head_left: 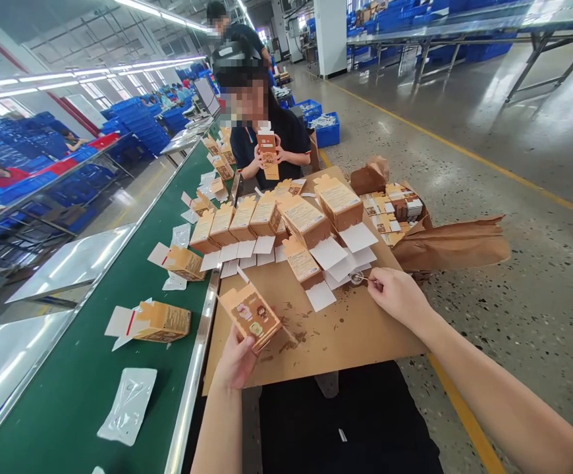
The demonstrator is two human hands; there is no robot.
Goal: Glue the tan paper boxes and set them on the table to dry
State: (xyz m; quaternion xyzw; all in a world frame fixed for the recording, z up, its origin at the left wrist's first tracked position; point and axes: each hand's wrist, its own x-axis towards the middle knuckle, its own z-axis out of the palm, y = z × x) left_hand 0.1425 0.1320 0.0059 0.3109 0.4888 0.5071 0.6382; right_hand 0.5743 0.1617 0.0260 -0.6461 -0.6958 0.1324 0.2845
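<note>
now left fingers (241, 342) gripping carton (249, 315), right fingers (376, 282) pinching clear piece (357, 278)

Small brown printed carton (249, 315): held in the left hand (237, 361), tilted, cartoon-printed face up, top flaps open and pointing away from the wrist. Small clear packet (357, 278): pinched at the right hand's (399, 294) fingertips, lying just beyond them on the cardboard sheet, beside white open flaps. Contents too small to tell.
</note>
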